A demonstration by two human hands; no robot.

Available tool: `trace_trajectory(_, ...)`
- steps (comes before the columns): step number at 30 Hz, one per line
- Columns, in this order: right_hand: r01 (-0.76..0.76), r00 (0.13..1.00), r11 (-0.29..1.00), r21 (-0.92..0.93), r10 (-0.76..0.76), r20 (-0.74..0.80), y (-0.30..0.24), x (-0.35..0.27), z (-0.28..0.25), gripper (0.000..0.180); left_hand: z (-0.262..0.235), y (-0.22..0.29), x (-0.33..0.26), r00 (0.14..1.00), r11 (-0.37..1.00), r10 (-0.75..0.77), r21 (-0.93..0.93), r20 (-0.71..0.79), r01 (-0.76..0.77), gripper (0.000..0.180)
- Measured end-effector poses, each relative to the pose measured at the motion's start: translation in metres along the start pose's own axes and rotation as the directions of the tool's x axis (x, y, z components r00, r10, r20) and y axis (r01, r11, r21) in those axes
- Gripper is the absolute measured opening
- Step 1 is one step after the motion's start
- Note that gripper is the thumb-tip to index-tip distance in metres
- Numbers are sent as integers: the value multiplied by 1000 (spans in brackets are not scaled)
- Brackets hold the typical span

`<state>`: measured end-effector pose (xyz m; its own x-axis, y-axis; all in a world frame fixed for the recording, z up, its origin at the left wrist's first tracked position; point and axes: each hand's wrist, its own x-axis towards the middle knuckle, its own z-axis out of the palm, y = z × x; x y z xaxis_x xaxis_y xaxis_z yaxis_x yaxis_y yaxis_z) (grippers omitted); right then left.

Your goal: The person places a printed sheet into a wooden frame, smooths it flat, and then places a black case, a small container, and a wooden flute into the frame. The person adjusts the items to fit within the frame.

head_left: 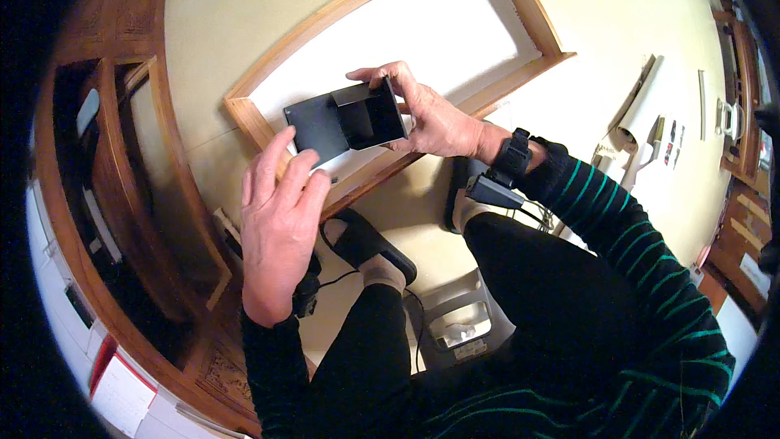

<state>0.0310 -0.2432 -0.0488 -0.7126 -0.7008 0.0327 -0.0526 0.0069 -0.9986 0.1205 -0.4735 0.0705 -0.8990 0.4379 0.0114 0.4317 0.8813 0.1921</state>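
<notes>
A small black box (370, 118) with its flat lid or flap (318, 129) folded out to the left is held up over a wooden-edged tray. My right hand (431, 118) grips the box at its right end, thumb and fingers around the side. Close to the flap's lower left edge is my left hand (280, 220), its fingers spread. The fingertips seem to touch or nearly touch the flap; I cannot tell which. The box's inside looks dark, with nothing in it that I can make out.
The tray (357, 8) has raised wooden sides and a white base. Rolled paper (643, 98) and several pens lie on the floor at right. A carved wooden cabinet (138, 195) lines the left. Between my slippered feet and legs stands a grey bin (467, 297); cables lie near.
</notes>
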Motion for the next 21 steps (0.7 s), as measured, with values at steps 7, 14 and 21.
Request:
trace_trajectory(7,-29,998,999,-27,28,-56,20,-21,-1,74,28,-3,-10,999,999,-19,-49,27,20,7)
trace_trajectory(14,-26,993,992,-127,11,-120,23,-30,-3,77,38,4,-11,993,973,-119,-196,2,118,5)
trace_trajectory(21,5,992,995,-96,-17,-125,17,-16,4,76,38,7,-18,975,911,-218,-366,-35,190,5)
